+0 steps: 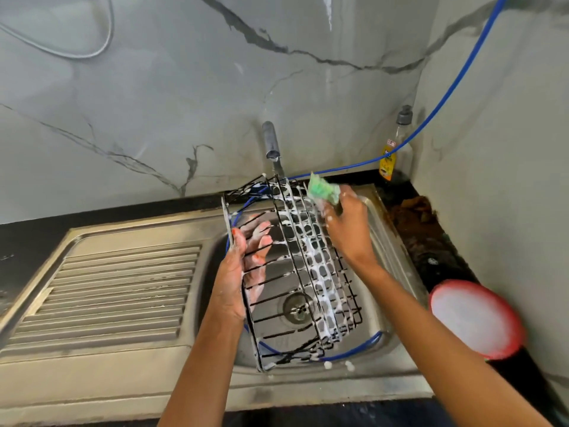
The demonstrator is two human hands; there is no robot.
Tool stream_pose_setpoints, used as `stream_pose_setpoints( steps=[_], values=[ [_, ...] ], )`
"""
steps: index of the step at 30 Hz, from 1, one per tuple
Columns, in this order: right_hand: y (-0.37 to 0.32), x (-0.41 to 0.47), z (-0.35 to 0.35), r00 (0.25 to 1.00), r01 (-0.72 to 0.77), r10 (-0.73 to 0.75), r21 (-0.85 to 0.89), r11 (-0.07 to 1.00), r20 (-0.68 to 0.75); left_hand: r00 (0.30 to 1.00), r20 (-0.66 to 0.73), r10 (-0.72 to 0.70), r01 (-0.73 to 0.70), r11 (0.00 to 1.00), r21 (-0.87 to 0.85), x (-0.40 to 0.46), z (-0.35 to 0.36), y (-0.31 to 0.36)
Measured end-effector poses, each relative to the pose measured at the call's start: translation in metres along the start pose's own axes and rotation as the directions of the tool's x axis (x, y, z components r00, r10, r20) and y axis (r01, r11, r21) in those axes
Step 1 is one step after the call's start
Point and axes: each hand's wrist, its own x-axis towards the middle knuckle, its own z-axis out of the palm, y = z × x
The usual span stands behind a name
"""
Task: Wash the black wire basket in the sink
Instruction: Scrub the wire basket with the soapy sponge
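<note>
The black wire basket (295, 272) is held up on edge over the bowl of the sink (378, 217), between the two hands, probably so suds drip into the basin rather than onto the tabletop (431, 241); the left hand (243, 266) grips its left rim, thumb over the frame and fingers spread behind the wires, which steadies it against the scrubbing; the right hand (345, 223) pinches a green scrub pad (323, 191) at the basket's far upper corner, just beyond the left hand's reach. White foam coats the grid on the right hand's side, while the wires nearer the left hand look bare, so the soaping seems partway through; rinsing appears not yet done. A tap (272, 143) stands just beyond both hands; a blue hose (437, 106) trails in from the right and loops into the sink under the basket; a red bowl (474, 318) of white froth sits to the right of the right forearm, likely kept close for re-dipping the pad.
</note>
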Motion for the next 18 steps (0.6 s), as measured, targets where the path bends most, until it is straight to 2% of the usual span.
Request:
stream_pose_setpoints(
  steps=[3,6,8,10,13,15,17,18],
  values=[
    [0.028,-0.064,-0.005,0.991,-0.075,0.071,0.030,0.997,0.117,0.999,-0.015,0.052,-0.053,0.999,-0.007,0.004,-0.003,0.005],
    [0.051,-0.112,-0.010,0.969,-0.157,0.153,0.005,0.988,0.195,0.999,-0.016,0.031,-0.029,0.997,0.068,0.007,-0.007,0.005],
    [0.058,-0.108,-0.006,0.949,-0.243,0.249,-0.055,0.969,0.193,0.999,-0.022,-0.029,0.032,0.992,0.122,0.006,-0.007,0.000],
    [0.052,-0.085,0.000,0.948,-0.268,0.275,-0.060,0.961,0.162,0.997,-0.024,-0.078,0.081,0.980,0.179,0.008,-0.006,-0.003],
    [0.025,-0.036,0.006,0.972,-0.231,0.231,-0.005,0.973,0.045,0.989,0.019,-0.147,0.134,0.945,0.299,0.012,-0.001,-0.003],
    [-0.003,-0.005,0.008,0.989,-0.143,0.144,0.012,0.990,-0.039,0.983,0.026,-0.182,0.161,0.921,0.354,0.013,0.002,-0.002],
    [-0.030,0.017,0.010,0.998,-0.056,0.057,0.018,0.998,-0.039,0.977,0.004,-0.214,0.197,0.909,0.367,0.013,0.010,-0.002],
    [-0.042,0.022,0.011,1.000,-0.027,0.027,-0.005,1.000,0.015,0.974,-0.018,-0.225,0.217,0.910,0.353,0.014,0.012,-0.003]
  ],
)
